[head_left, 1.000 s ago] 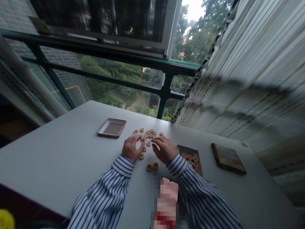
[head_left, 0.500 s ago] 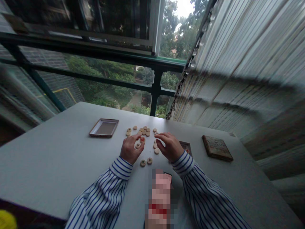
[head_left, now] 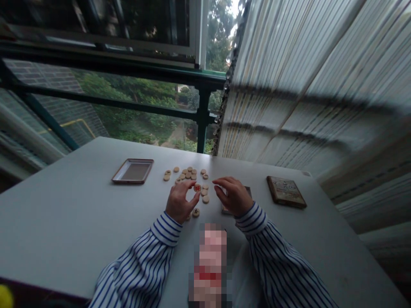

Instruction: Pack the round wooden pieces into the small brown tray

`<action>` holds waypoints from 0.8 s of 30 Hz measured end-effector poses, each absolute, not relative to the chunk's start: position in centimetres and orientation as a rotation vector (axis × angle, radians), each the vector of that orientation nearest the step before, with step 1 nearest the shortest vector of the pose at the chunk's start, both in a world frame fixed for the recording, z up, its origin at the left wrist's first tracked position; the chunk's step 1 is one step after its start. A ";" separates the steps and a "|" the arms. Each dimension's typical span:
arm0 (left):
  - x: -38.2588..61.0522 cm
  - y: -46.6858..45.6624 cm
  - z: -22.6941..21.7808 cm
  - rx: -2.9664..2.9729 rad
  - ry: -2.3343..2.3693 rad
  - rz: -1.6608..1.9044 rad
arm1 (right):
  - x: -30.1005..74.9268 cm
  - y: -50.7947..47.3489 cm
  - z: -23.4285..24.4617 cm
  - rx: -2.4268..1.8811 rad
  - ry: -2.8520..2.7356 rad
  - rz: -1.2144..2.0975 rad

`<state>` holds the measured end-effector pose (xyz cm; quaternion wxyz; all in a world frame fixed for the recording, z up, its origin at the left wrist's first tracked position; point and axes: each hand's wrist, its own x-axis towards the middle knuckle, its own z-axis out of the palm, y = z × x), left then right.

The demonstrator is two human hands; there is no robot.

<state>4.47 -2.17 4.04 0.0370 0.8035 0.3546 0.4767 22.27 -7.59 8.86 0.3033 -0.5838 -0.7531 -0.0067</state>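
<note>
My left hand (head_left: 182, 199) pinches a round wooden Chinese chess piece (head_left: 197, 188) with a red character between thumb and forefinger. To its right, my right hand (head_left: 233, 195) hovers with thumb and fingers apart, nothing visible between them. Beneath the right hand is a small tray (head_left: 225, 210), mostly covered by it. Between the hands lie a few pale pieces (head_left: 206, 199), and a cluster of face-down pieces (head_left: 188, 175) sits beyond them. Closer to me, a dark-marked piece (head_left: 195, 212) lies beside another that the left hand partly hides.
An empty shallow box lid (head_left: 133, 171) lies on the white table (head_left: 80, 214) at left. On the right rests a brown decorated box (head_left: 286, 191). A pixelated phone-like object (head_left: 210, 261) is in front of me. Window rails and a string curtain (head_left: 272, 85) border the far side.
The left hand has moved right with the red-marked piece, nearer the pale pieces. My right hand has drawn away rightward from the pieces, over the tray. The camera view has turned slightly.
</note>
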 end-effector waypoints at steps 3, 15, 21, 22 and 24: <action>5.1 -2.3 4.1 2.468 1.055 1.443 | 22.7 -7.8 8.7 -1.568 -1.979 -0.005; 8.3 -2.9 4.6 2.460 0.985 1.392 | 24.5 -8.5 8.3 -1.595 -1.951 0.000; 9.4 -3.0 3.7 2.429 0.918 1.384 | 25.2 -8.5 7.9 -1.588 -1.923 0.040; 9.4 -3.0 3.4 2.418 0.904 1.388 | 25.3 -8.5 7.8 -1.582 -1.915 0.052; 9.5 -3.1 2.9 2.398 0.892 1.401 | 25.4 -8.5 7.7 -1.574 -1.896 0.083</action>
